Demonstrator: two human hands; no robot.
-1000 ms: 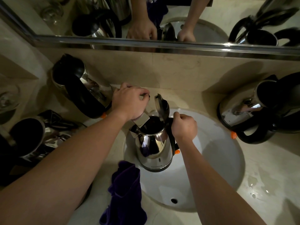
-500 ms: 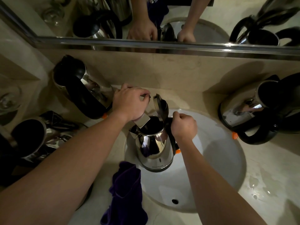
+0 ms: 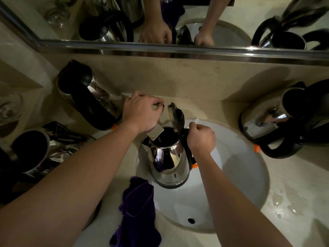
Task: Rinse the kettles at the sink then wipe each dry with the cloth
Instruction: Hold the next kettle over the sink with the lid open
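Beige stone counter [image 3: 293,184] runs wall to wall, dim light, water drops on it at right. Mirror [image 3: 178,18] sits above a low backsplash and reflects both hands and several kettles.

White oval sink [image 3: 240,175] is set in the counter centre-right, drain hole near its front edge.

Steel kettle [image 3: 169,161] stands upright at the sink's left rim, part over the basin, lid hinged up and open, inside dark. Flat metal faucet spout [image 3: 155,131] reaches over the kettle's mouth; whether water flows, cannot tell.

More kettles on the counter: one tilted at back left [image 3: 89,97], touching or just beside the left hand; one at far left [image 3: 32,148] with a tangle of black cable behind it; one at right [image 3: 270,120] on its side, next to another dark kettle at the frame edge.

Purple cloth [image 3: 137,213] lies bunched on the counter just in front of the centre kettle, at the sink's left edge.

Left hand [image 3: 140,113] is over the faucet, fingers curled down around something small and dark at the tap; probably the handle, not clear.

Right hand [image 3: 201,138] grips the centre kettle's black handle, fingers wrapped tight round it.

Glass [image 3: 8,111] sits at the far left edge, blurred.
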